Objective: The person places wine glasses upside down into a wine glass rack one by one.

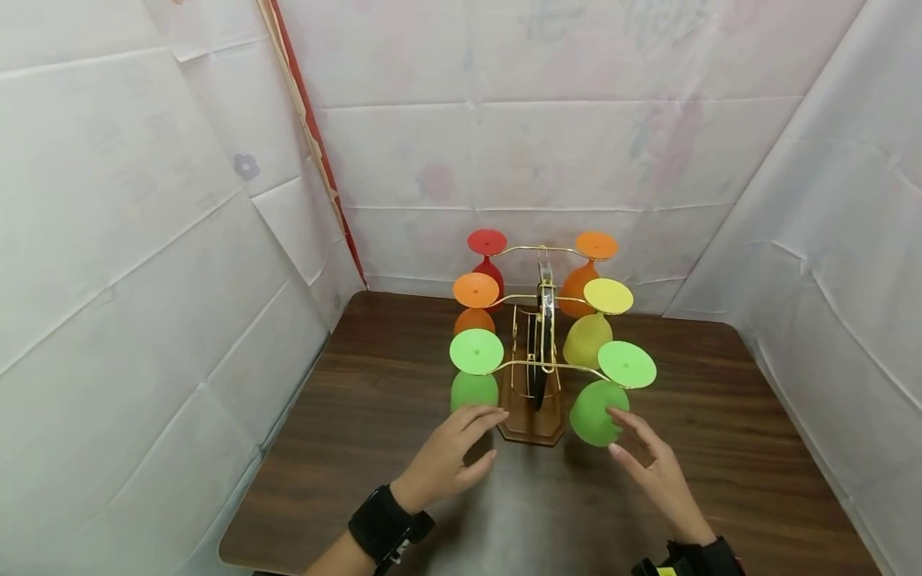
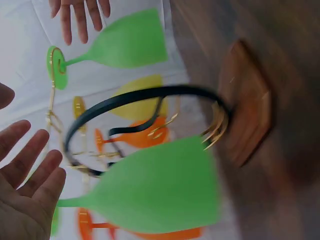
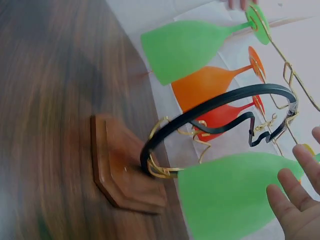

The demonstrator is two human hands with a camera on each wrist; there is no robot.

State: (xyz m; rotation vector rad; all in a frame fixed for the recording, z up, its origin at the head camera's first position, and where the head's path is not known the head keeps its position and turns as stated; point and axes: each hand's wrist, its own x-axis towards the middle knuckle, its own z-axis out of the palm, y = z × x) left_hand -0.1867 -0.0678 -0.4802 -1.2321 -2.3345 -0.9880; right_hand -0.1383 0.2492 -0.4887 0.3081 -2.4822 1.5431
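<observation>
A gold wire rack with a black curved frame (image 2: 135, 97) stands on a wooden base (image 1: 533, 430). Plastic goblets hang upside down by their feet from its arms. My left hand (image 1: 454, 454) hovers by the front left green goblet (image 1: 474, 390), its fingers loosely bent and holding nothing. On the other side, the right hand (image 1: 654, 472) is beside the front right green goblet (image 1: 596, 412), fingertips close to the bowl; whether they touch it I cannot tell. Both wrist views show spread fingers near the green goblets, with nothing gripped.
Behind the green pair hang an orange goblet (image 1: 475, 320), a yellow goblet (image 1: 587, 340), a red goblet (image 1: 488, 276) and another orange goblet (image 1: 579, 288). The dark wooden table (image 1: 346, 416) has white sheeting (image 1: 403, 160) around its back and sides.
</observation>
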